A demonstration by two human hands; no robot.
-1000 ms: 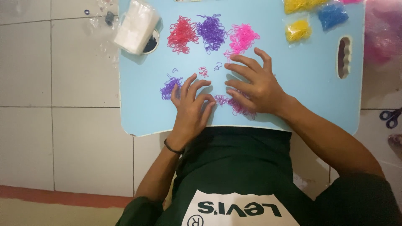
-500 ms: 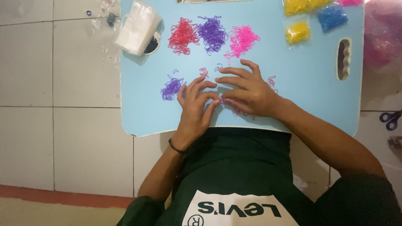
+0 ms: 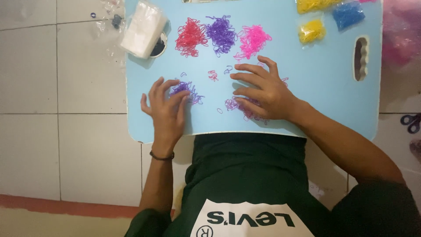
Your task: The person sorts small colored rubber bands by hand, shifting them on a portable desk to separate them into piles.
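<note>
Floor [image 3: 57, 87]: pale tiles, seen at our left, with a reddish strip along the near edge.

Tray [image 3: 324, 96]: light blue board across our lap, with a slotted grip hole [image 3: 360, 58] near its right edge.

Right hand [image 3: 263, 94]: lay flat and palm down on the tray, fingers spread and pointing left. It gripped nothing. It covered part of a mixed pile [image 3: 239, 107] of pink and purple bands, which showed under the fingers and at the near side of the palm.

Left hand [image 3: 165, 107]: lay open near the tray's left near corner, fingers spread. Its fingertips touched the near edge of a purple pile [image 3: 184, 87]; it closed on nothing. A dark band sat on the wrist.

White packet [image 3: 142, 28]: lay tilted over the tray's far left corner, partly covering a round hole.

Sorted heaps, far side of tray, left to right: red heap [image 3: 190, 37], violet heap [image 3: 221, 31], pink heap [image 3: 253, 40], each just beside the next.

Bagged bands, far right: yellow bags [image 3: 311, 30], blue bag [image 3: 347, 14].

Scissors [image 3: 411, 122]: blue handles on the floor at the right edge.

Loose bands [image 3: 213, 75]: a few pink and purple strays lay between the two hands.
</note>
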